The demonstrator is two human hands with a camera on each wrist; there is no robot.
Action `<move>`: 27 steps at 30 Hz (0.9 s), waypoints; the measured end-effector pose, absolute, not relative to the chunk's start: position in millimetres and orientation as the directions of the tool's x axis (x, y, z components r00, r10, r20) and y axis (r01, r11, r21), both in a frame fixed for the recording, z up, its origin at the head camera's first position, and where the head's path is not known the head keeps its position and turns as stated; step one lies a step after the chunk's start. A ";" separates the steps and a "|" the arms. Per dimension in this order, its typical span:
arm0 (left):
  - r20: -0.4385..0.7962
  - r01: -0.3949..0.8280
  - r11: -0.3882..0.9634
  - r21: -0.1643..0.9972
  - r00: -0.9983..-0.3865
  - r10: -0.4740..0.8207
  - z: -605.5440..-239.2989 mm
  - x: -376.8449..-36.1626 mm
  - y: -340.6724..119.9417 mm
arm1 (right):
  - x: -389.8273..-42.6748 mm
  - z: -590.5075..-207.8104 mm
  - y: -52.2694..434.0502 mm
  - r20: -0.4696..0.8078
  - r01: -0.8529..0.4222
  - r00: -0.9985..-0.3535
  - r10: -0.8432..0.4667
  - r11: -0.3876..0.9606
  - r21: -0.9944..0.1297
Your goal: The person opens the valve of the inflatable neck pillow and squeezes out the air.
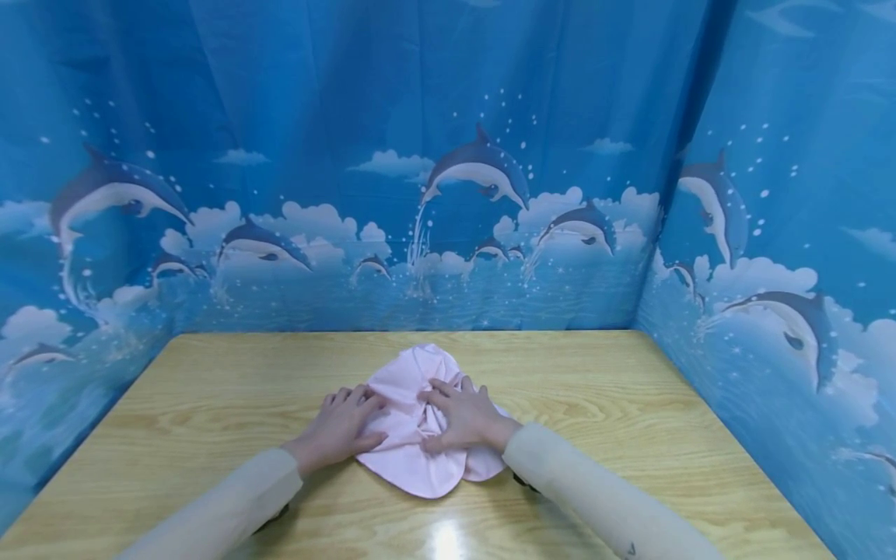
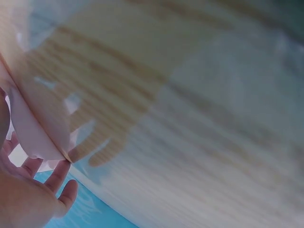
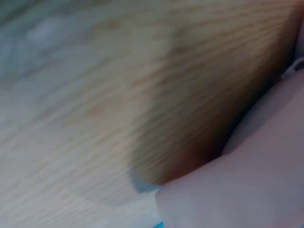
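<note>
A pale pink cloth (image 1: 420, 470) with rounded edges lies crumpled on the wooden table, its folds gathered near the middle. On its left edge rests my left hand (image 1: 339, 428), fingers spread and loosely bent. My right hand (image 1: 462, 418) lies over the middle, fingers spread on the wrinkled part; its palm side is hidden. The left wrist view shows the left hand (image 2: 28, 194) with its fingertips touching the underside of the cloth (image 2: 35, 128). Pink fabric (image 3: 251, 180) fills the lower right of the right wrist view, where the right hand's fingers cannot be made out.
The wood-grain table (image 1: 245, 365) extends around the cloth on all sides, with a bright light reflection near its front. A blue curtain (image 1: 364, 93) printed with dolphins and clouds stands along the table's back and sides.
</note>
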State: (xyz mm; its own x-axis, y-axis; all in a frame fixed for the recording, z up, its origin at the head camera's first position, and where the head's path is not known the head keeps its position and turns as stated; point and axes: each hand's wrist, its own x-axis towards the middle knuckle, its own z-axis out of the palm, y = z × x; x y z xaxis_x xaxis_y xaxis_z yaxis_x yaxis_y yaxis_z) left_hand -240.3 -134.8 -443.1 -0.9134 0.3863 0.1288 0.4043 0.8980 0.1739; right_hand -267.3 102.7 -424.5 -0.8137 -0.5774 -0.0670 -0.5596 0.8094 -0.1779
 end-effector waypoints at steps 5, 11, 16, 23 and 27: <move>0.128 0.402 0.899 0.173 -0.915 0.384 -441.3 -239.5 -134.2 | -267.4 -427.1 102.8 -0.058 -0.556 -0.818 -0.573 0.812 -0.176; 0.126 0.402 0.898 0.178 -0.914 0.385 -441.7 -239.4 -134.6 | -268.4 -426.4 102.7 -0.092 -0.546 -0.817 -0.569 0.815 -0.196; 0.132 0.401 0.901 0.164 -0.914 0.382 -443.1 -239.8 -134.7 | -269.1 -424.4 102.5 -0.100 -0.550 -0.809 -0.580 0.806 -0.220; 0.134 0.411 0.895 0.173 -0.910 0.392 -442.9 -239.3 -135.1 | -265.3 -424.7 101.3 -0.040 -0.568 -0.809 -0.586 0.798 -0.202; 0.146 0.429 0.887 0.173 -0.901 0.408 -443.6 -239.0 -135.9 | -262.5 -425.1 100.4 0.006 -0.579 -0.808 -0.590 0.792 -0.194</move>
